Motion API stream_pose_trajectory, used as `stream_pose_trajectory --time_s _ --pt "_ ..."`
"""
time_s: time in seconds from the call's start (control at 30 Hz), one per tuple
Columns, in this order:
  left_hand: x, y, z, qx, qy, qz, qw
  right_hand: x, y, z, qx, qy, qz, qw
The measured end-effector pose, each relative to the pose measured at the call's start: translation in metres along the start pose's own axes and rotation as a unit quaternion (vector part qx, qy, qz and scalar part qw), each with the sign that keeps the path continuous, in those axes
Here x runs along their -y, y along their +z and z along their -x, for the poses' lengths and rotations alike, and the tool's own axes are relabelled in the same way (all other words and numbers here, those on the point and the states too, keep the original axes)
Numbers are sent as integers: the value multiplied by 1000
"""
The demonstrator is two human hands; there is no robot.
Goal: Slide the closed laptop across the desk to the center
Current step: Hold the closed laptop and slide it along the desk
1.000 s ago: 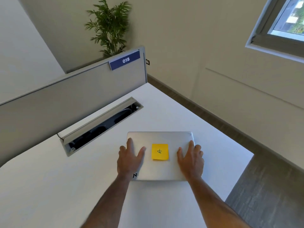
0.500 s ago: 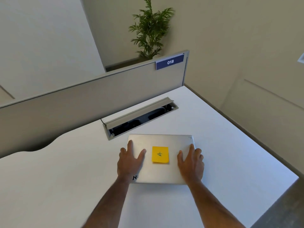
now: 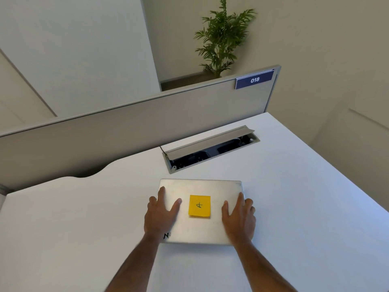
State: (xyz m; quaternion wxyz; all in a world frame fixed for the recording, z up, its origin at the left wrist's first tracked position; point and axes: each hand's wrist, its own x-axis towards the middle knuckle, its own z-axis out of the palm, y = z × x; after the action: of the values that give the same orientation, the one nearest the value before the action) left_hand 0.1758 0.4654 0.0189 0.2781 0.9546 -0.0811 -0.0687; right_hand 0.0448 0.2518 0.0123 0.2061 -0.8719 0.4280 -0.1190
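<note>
A closed silver laptop [image 3: 200, 187] lies flat on the white desk [image 3: 73, 218], with a yellow sticky note [image 3: 199, 206] stuck to the middle of its lid. My left hand [image 3: 161, 214] presses flat on the lid's left side, fingers spread, its outer fingers over the left edge. My right hand [image 3: 239, 219] lies flat on the right side, outer fingers hanging over the right edge. Both palms cover the laptop's near corners.
An open cable tray [image 3: 210, 149] with a raised flap is set into the desk just beyond the laptop. A grey divider panel [image 3: 126, 127] with a blue "018" label [image 3: 254, 80] runs along the back. The desk's right edge [image 3: 336, 175] drops off; a potted plant [image 3: 221, 36] stands behind.
Both hands have slid the laptop leftward along the desk. It lay left of the cable tray's near end and now sits in front of it, farther from the right edge.
</note>
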Motion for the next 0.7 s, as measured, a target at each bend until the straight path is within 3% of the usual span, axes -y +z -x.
stream_pose_trajectory --time_s 0.33,0.7 --pt "70 -29 -7 -17 -24 -12 999 52 36 38 31 -17 11 999" --pt "104 -31 -10 -15 -23 -58 998 69 57 63 46 -21 51 997"
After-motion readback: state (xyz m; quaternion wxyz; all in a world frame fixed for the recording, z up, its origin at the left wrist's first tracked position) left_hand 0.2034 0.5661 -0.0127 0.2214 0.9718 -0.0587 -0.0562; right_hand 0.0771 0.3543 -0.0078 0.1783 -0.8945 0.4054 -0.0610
